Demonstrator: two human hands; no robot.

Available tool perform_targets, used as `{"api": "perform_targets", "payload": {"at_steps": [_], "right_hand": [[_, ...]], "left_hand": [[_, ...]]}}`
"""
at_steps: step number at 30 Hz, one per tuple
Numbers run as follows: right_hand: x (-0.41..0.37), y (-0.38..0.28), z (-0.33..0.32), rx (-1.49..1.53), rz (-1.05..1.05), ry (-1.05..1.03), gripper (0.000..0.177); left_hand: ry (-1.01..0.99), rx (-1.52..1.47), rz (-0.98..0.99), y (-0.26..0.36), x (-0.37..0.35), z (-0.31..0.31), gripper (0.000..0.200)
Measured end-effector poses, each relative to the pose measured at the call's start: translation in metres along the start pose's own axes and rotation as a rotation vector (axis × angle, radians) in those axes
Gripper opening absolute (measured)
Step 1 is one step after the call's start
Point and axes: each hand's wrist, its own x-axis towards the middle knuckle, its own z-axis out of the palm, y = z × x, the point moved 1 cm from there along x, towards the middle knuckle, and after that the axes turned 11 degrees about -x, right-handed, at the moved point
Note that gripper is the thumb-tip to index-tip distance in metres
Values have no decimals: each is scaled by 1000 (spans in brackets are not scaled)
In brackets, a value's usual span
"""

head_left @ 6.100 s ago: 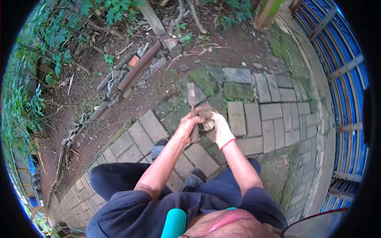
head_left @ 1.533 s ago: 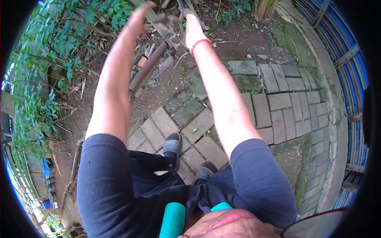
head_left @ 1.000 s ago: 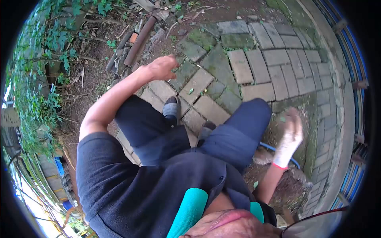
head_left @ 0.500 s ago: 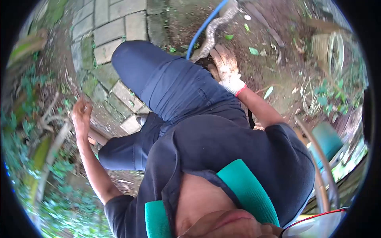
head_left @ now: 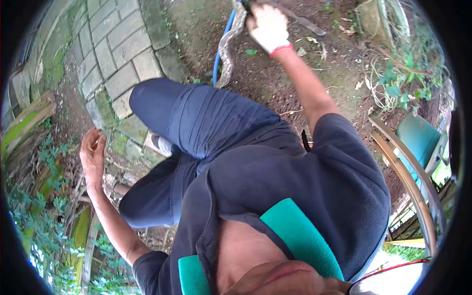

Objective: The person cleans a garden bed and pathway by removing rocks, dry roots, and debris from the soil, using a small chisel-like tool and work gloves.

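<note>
My right hand [head_left: 269, 28], in a white glove with a red cuff, reaches far forward to the top edge of the view. Its fingertips are washed out and partly cut off there, so a grip cannot be made out. Beside it a rough grey-brown winding piece [head_left: 227, 56], like a root or branch, lies along a blue hose [head_left: 217, 64]. A dark brown flat strip [head_left: 309, 25] lies on the soil just right of the glove. Bare and raised off to the side, my left hand [head_left: 92, 155] has loosely bent fingers, thumb apart, with nothing seen in it.
Mossy paving blocks [head_left: 120, 54] run ahead on the left. Leafy plants [head_left: 44, 206] and mossy timber [head_left: 29, 123] stand at far left. To the right are pale tangled strands [head_left: 381, 93], a teal container [head_left: 418, 135] and curved wooden strips [head_left: 405, 182].
My right hand has moved forward from the near end of the winding piece, beside my knee, to its far end. My left hand stays raised, its fingers turned slightly. The view has shifted.
</note>
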Motion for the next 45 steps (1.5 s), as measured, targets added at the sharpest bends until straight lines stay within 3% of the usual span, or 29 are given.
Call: {"api": "perform_targets", "payload": {"at_steps": [1, 3, 5, 7, 10, 11, 13, 14, 17, 19, 22, 24, 27, 28, 31, 33, 35, 37, 38, 41, 43, 45], "right_hand": [[-7, 6, 26, -167, -34, -82, 38], [-34, 3, 38, -112, -69, 114, 34], [-78, 5, 30, -66, -119, -13, 34], [-117, 20, 21, -12, -179, -58, 32], [-124, 59, -16, -130, 106, 50, 34], [-123, 78, -16, -215, 230, 88, 39], [-115, 112, 2, -285, 476, 354, 42], [-106, 122, 10, -201, 574, 338, 43], [-100, 78, 31, -184, 389, 160, 45], [-108, 16, 25, 75, 91, -17, 51], [-138, -53, 26, 171, -122, -7, 58], [-143, -57, 30, 230, -175, 16, 66], [-136, -39, 29, 87, -360, 12, 71], [-133, -37, 26, 74, -360, -8, 63], [-122, -12, 0, 182, -249, -27, 46], [-113, 34, -9, 47, 33, -73, 29], [-128, 104, 19, -124, 406, 64, 48], [-142, 107, -18, -180, 286, 152, 25], [-151, 89, -34, -107, 313, 97, 28], [-190, 48, -51, 83, 251, -447, 33], [-208, 27, -36, -64, 144, -624, 33], [-206, 30, -20, -41, 116, -475, 29]], "left_hand": [[8, -28, 50, 3, 8, 10, 38], [3, -64, 130, 2, 20, 27, 39], [6, -17, 107, -9, 25, 43, 38], [-95, 169, -41, -20, 27, 41, 38], [-86, 118, -23, -46, 29, 30, 40], [-90, 92, -41, -55, 32, 24, 40], [-91, 30, -68, -69, 43, 18, 41], [-103, -78, -105, -61, 46, 18, 42], [-90, -203, -30, -47, 54, 21, 44], [-113, -212, -13, -49, 63, 23, 46], [-116, -198, -30, -47, 73, 23, 47], [-127, -175, -28, -46, 81, 25, 47], [-179, -171, -40, -42, 87, 29, 47], [-192, -181, -45, -42, 90, 30, 46], [-198, -217, -63, -46, 93, 27, 46], [-194, -240, -93, -53, 96, 20, 46], [-215, -267, -99, -57, 97, 15, 47], [-188, -337, -72, -58, 97, 16, 48], [-190, -349, -83, -58, 95, 16, 48], [-205, -323, -116, -71, 97, 13, 45], [-206, -303, -123, -67, 94, 15, 45], [-192, -283, -137, -60, 92, 16, 46]]}}
